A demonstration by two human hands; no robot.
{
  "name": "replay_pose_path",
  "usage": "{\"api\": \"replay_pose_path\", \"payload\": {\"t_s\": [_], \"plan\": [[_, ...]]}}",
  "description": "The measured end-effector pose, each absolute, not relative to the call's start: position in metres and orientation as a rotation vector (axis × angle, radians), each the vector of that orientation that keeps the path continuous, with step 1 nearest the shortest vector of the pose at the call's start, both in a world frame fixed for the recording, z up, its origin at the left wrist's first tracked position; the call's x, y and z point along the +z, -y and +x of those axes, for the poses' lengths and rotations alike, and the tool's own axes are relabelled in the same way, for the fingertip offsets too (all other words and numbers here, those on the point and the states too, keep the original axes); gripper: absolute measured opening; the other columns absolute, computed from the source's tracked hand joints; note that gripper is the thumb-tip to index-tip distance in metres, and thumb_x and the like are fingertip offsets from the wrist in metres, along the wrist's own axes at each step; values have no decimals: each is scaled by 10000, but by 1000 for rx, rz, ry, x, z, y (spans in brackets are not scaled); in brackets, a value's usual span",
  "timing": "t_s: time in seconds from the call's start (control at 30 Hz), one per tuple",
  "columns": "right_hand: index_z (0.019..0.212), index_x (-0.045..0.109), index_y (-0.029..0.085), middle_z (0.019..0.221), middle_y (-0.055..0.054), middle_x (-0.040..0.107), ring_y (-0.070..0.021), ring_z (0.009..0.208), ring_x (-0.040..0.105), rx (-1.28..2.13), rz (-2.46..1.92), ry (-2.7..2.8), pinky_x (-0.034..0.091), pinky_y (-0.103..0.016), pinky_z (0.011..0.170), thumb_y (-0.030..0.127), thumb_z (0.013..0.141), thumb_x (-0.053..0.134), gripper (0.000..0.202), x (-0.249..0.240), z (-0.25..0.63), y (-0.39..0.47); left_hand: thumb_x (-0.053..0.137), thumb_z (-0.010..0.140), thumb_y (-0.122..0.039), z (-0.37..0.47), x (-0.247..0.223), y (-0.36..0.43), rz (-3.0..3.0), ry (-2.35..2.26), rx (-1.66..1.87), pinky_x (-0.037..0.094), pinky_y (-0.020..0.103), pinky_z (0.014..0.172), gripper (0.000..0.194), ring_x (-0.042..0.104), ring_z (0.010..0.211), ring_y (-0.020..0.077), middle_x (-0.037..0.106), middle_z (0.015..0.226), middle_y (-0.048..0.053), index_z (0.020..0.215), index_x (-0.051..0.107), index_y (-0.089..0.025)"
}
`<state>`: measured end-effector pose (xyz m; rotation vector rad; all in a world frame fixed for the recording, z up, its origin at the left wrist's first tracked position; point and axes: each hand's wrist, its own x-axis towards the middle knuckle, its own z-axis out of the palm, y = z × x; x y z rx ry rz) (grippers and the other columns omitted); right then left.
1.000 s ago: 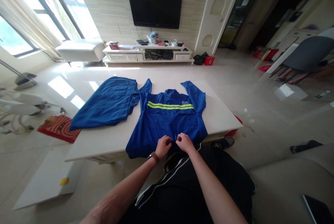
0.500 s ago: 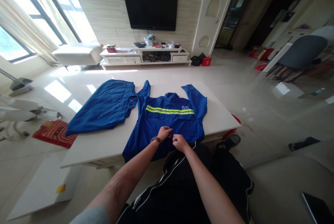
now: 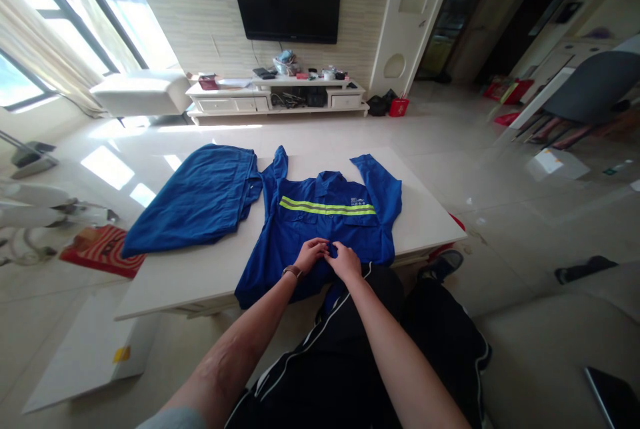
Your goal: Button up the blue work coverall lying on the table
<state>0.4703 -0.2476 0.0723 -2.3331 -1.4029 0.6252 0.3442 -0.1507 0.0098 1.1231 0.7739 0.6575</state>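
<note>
A blue work jacket (image 3: 320,225) with a yellow-green reflective stripe lies face up on the white low table (image 3: 200,269), sleeves spread upward. My left hand (image 3: 310,254) and my right hand (image 3: 345,261) meet at the middle of the jacket's front, near its lower edge, with the fingers pinched on the cloth of the front opening. A watch sits on my left wrist. Blue trousers (image 3: 197,199) lie to the jacket's left, hanging partly over the table's far left edge.
My black trousers with white stripes (image 3: 350,362) fill the foreground. A red mat (image 3: 97,252) and a white board (image 3: 85,355) lie on the floor at left. A TV stand (image 3: 275,95) is at the far wall; a phone (image 3: 615,395) lies at right.
Both hands moved a little up the jacket front and came closer together. The camera shifted slightly; the jacket and trousers stayed in place.
</note>
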Motion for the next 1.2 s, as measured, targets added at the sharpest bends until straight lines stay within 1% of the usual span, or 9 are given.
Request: {"api": "replay_pose_path", "payload": {"t_s": [0.07, 0.17, 0.27, 0.4, 0.47, 0.6, 0.8, 0.93, 1.2], "plan": [[1243, 721, 307, 1086, -95, 751, -272, 1039, 677, 598, -2344, 1384, 470, -304, 794, 502, 907, 654, 395, 71, 472, 247, 803, 751, -412, 345, 9, 150, 1100, -766, 688, 584, 302, 727, 372, 709, 757, 171, 731, 845, 65, 992, 711, -144], [1114, 773, 288, 1105, -83, 733, -236, 1025, 675, 537, -2310, 1380, 471, -287, 815, 397, 972, 581, 263, 69, 477, 246, 844, 688, -343, 346, 9, 151, 1094, -762, 736, 585, 295, 721, 401, 699, 733, 150, 705, 859, 32, 1007, 691, -154], [1059, 751, 245, 1189, -77, 691, -195, 992, 663, 478, -2160, 1383, 467, -263, 817, 306, 990, 535, 236, 67, 480, 244, 889, 617, -279, 348, 9, 155, 1124, -768, 778, 557, 252, 645, 442, 663, 655, 110, 662, 849, -11, 975, 659, -164], [1021, 697, 224, 1060, -58, 712, -189, 988, 647, 484, -2001, 1410, 450, -255, 841, 228, 995, 490, 209, 61, 482, 242, 909, 619, -326, 352, 9, 163, 1216, -785, 860, 505, 221, 532, 482, 613, 545, 84, 598, 780, -64, 921, 559, -188], [1021, 673, 210, 1036, -66, 714, -197, 979, 644, 483, -2011, 1395, 446, -265, 841, 217, 1000, 471, 203, 58, 482, 241, 902, 641, -382, 353, 8, 165, 1247, -796, 863, 502, 221, 516, 496, 613, 530, 90, 589, 751, -73, 915, 533, -196], [1012, 641, 191, 1028, -83, 704, -202, 962, 638, 474, -2024, 1363, 446, -278, 842, 217, 1008, 444, 198, 52, 481, 240, 871, 679, -446, 354, 6, 165, 1315, -811, 826, 510, 232, 530, 458, 615, 528, 101, 621, 704, -54, 908, 575, -181], [1019, 670, 196, 1063, -64, 681, -194, 1041, 622, 475, -2020, 1380, 457, -272, 921, 178, 922, 584, 131, 53, 482, 243, 820, 726, -355, 353, 5, 165, 1356, -823, 832, 503, 239, 542, 298, 610, 533, 116, 652, 646, -24, 883, 667, -153], [992, 724, 208, 1060, -80, 665, -207, 1055, 612, 475, -2059, 1377, 459, -287, 923, 151, 948, 528, 209, 55, 482, 243, 812, 721, -331, 353, 2, 166, 1374, -830, 828, 495, 242, 534, 300, 601, 522, 121, 664, 627, -13, 926, 727, -130], [1031, 705, 234, 1132, -63, 658, -194, 1084, 596, 483, -2205, 1334, 436, -269, 843, 215, 988, 506, 204, 64, 478, 244, 805, 723, -327, 353, 0, 164, 1376, -835, 815, 487, 230, 507, 243, 607, 501, 121, 666, 622, -15, 838, 679, -154]]}}
